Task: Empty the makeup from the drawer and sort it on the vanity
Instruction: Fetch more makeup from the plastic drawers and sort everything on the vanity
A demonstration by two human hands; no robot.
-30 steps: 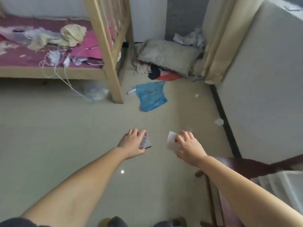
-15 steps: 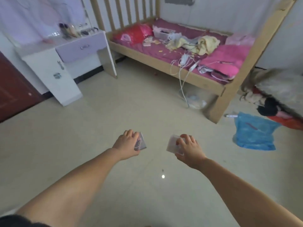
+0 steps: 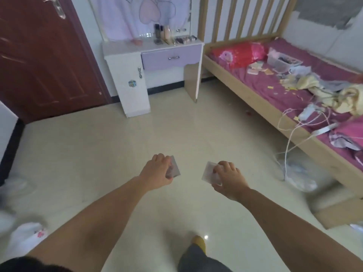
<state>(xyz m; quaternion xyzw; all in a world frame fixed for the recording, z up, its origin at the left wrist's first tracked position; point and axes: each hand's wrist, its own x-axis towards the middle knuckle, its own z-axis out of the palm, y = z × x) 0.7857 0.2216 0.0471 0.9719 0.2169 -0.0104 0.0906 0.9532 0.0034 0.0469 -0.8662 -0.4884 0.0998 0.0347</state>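
Holding one small item in each hand, the person stands on the pale tiled floor (image 3: 98, 158) with both arms stretched forward. The left hand (image 3: 157, 170) has its grip curled round a small flat dark case (image 3: 174, 169), fingers over the top edge and thumb underneath. The right hand (image 3: 228, 179) has its grip pinched on a small pale, see-through flat case (image 3: 209, 172), fingers on its upper edge and thumb at its lower corner. The two cases are near each other but apart, both held above the floor and well apart from the vanity (image 3: 125, 75).

That vanity stands against the far wall, between a dark red door (image 3: 39, 55) on its left and a wooden bed (image 3: 255, 91) on its right. Its purple drawer (image 3: 170, 58) is closed. On the white tabletop (image 3: 125, 48), toward the right end, stand a few upright bottles (image 3: 162, 32), with a row of smaller makeup pieces (image 3: 185, 39) just beside them; they are too small to tell apart. A mirror (image 3: 141, 14) rises behind them.

On the bed's purple sheet lie a red pillow (image 3: 237, 54), a clear plastic box (image 3: 280, 61), scattered papers, yellow cloth (image 3: 349, 99) and white cables (image 3: 298, 122) that hang over the side to the floor. A white plastic bag (image 3: 27, 236) lies at lower left.
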